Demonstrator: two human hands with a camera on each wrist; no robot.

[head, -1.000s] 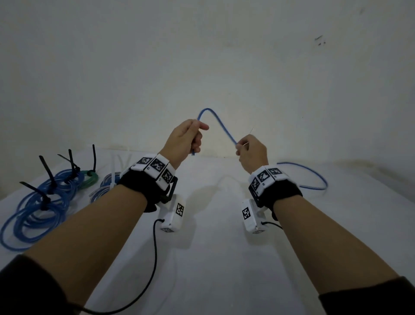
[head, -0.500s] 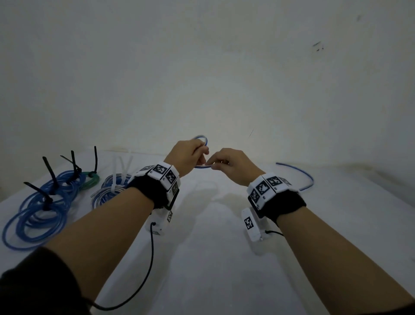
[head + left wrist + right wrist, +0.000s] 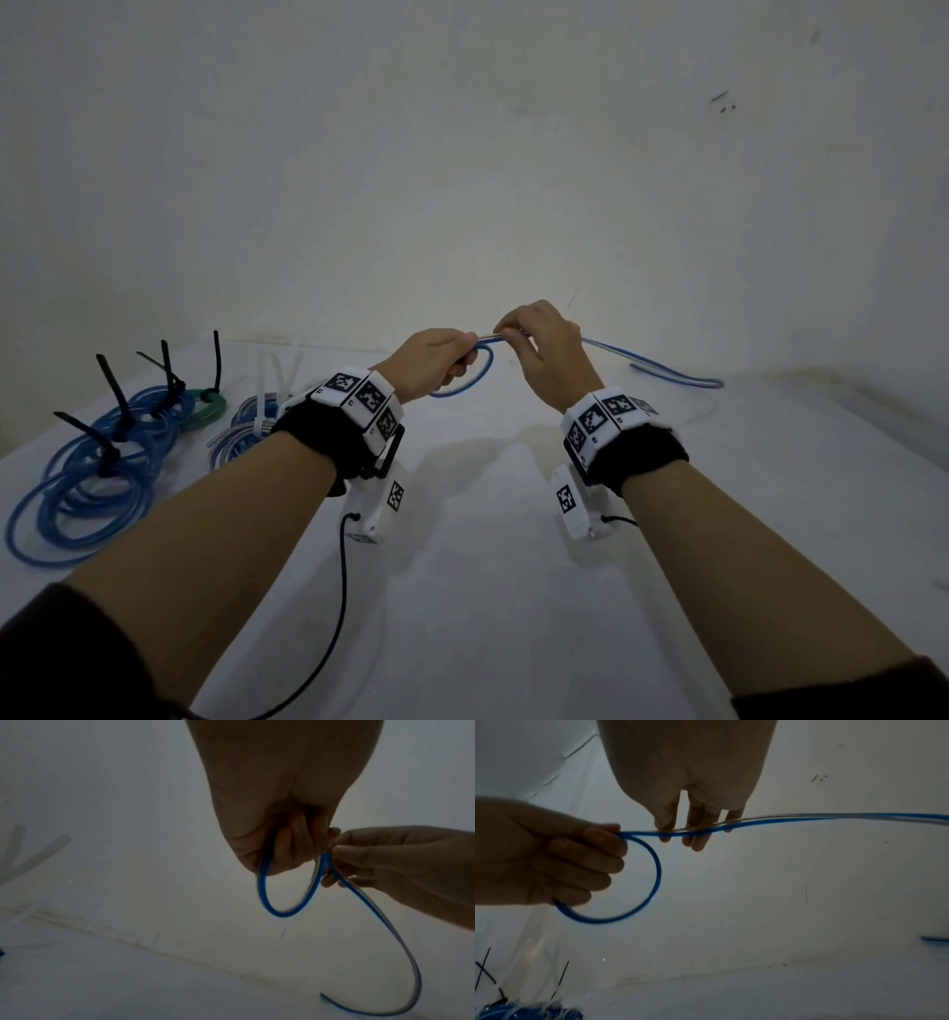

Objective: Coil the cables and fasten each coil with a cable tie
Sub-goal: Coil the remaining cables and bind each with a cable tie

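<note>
A thin blue cable [image 3: 662, 367] is being wound above the white table [image 3: 513, 616]. My left hand [image 3: 452, 354] grips one small loop [image 3: 475, 377] of it in curled fingers; the loop [image 3: 267, 902] hangs below the fist. Just to the right, my right hand [image 3: 513, 334] pinches the strand where it leaves the loop. In the right wrist view the cable [image 3: 808, 817] runs across my right fingers [image 3: 693, 833] and off to the right. Its loose tail lies on the table by the wall.
At the left lie blue coils [image 3: 97, 473] with black ties [image 3: 115, 390] sticking up, a green coil [image 3: 205, 406] and a blue coil with white ties [image 3: 267, 390]. A plain wall rises close behind. A black cord [image 3: 339, 616] hangs from my left wrist unit.
My hands dropped from a raised, spread pose and met. A loop now hangs from my left hand, and my right hand has slid a little right along the cable.
</note>
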